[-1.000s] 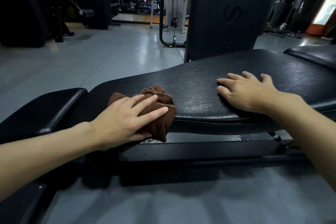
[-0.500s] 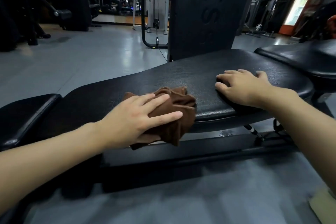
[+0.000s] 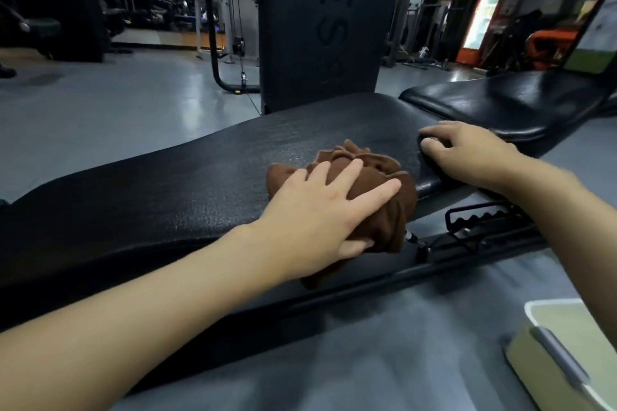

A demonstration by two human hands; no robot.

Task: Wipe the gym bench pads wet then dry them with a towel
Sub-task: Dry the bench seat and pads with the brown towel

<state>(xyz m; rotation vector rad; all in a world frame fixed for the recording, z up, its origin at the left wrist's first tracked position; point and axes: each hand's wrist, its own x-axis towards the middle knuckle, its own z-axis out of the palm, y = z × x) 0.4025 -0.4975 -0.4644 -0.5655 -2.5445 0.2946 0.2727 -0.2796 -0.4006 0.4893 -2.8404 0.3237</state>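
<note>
Left grip (image 3: 320, 210) lies flat on a bunched brown cloth (image 3: 374, 160), its 4 fingers straight and spread across the top, pressing the cloth down on the long pad (image 3: 200, 183) of the gym bench. Its thumb runs along the cloth's near side, half buried in the folds, so how far it hooks in is hard to make out. The cloth sits at the near edge of the long pad, toward its right end, and part of it hangs over that edge below the wrist.

Right grip (image 3: 467, 150) rests on the right end of the same pad, well clear of the cloth, holding nothing. Its fingers are loosely bent with the tips on the pad's surface; the thumb is hidden behind the hand.

A 2nd pad (image 3: 500, 103), shinier, begins just past that end and is cut off at the right side of the view. Under the right end of the long pad a toothed black rack (image 3: 484, 220) shows on the bench frame, partly covered by the right forearm.

Behind the far edge stands a black upright panel (image 3: 300, 43) with faint raised letters, of which only "ES" reads clearly. A pale box (image 3: 567, 344) lies on the grey floor (image 3: 100, 103) at the lower right, cut off by the frame and blurred. The machines further back are too dark to tell apart.
</note>
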